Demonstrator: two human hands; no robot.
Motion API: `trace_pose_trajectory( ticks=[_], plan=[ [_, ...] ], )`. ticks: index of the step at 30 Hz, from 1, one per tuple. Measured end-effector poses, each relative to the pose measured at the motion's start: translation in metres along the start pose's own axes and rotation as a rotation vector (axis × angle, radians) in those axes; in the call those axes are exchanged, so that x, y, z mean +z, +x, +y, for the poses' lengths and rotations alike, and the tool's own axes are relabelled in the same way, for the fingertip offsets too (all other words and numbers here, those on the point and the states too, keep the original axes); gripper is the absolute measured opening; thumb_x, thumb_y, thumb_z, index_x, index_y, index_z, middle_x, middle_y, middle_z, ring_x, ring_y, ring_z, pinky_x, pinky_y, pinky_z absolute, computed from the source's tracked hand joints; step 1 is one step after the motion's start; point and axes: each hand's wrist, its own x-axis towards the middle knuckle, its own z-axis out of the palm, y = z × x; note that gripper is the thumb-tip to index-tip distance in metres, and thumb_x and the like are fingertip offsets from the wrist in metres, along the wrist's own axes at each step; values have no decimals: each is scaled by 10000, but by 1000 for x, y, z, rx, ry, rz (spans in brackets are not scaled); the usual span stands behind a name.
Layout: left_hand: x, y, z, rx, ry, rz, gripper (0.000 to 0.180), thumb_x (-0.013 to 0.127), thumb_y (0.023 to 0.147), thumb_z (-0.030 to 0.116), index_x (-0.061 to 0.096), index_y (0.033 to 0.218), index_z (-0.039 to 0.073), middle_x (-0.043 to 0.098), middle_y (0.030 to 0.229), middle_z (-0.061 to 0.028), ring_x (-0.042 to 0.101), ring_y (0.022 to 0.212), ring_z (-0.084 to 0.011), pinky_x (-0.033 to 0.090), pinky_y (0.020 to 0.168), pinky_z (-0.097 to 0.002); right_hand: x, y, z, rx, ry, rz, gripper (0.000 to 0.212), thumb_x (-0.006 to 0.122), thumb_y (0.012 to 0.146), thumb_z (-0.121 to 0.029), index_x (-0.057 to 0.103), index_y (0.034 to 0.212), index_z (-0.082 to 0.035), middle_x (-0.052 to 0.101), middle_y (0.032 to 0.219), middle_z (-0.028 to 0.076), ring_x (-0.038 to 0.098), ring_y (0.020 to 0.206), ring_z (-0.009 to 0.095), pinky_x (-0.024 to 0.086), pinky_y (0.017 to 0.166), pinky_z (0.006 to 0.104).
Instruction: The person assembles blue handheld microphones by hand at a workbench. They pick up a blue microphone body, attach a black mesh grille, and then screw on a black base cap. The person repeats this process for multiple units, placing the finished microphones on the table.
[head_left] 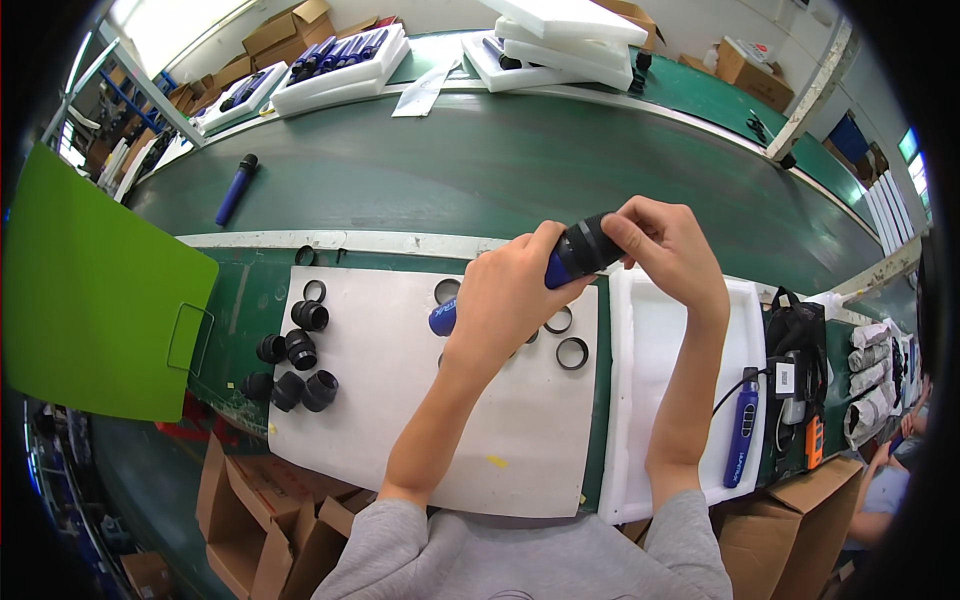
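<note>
My left hand (512, 285) is wrapped round a blue flashlight-like tube with a black head (585, 247), held tilted above the white board (520, 450). The tube's blue lower end shows past the palm. Thumb and fingers of my right hand (668, 245) are closed on the end of the black head. Below, on the board, lie thin black rings (572, 353), some partly hidden by my left hand. Several short black ribbed cylinders (301, 350) are grouped at the board's left side, with another black ring (315, 291) near them.
Right of the board, a white foam tray (625, 400) holds a blue handheld device (741, 430) with a cable. Another blue tube (237, 190) lies on the green conveyor belt (400, 180). A green panel (100, 290) stands at left. Far back, foam trays (345, 85) hold several blue tubes.
</note>
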Motion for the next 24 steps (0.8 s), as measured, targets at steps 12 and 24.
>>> trace_pose_trajectory(
  ticks=[12,24],
  plan=[
    [-3,0,2,-7,-52,-20,457,849,768,362,646,1059,74,725,841,-127,712,746,-321,547,658,-391,-4,-5,7,-292,203,-7,399,803,864,-294,682,1111,-4,688,932,97,650,770,132,552,701,275],
    [1,-2,6,-9,-11,-50,457,848,772,374,639,1050,78,718,816,-119,708,711,-317,545,637,-396,-3,1,5,66,0,21,437,731,907,-456,678,923,-22,627,656,26,571,544,102,459,513,243]
  ],
)
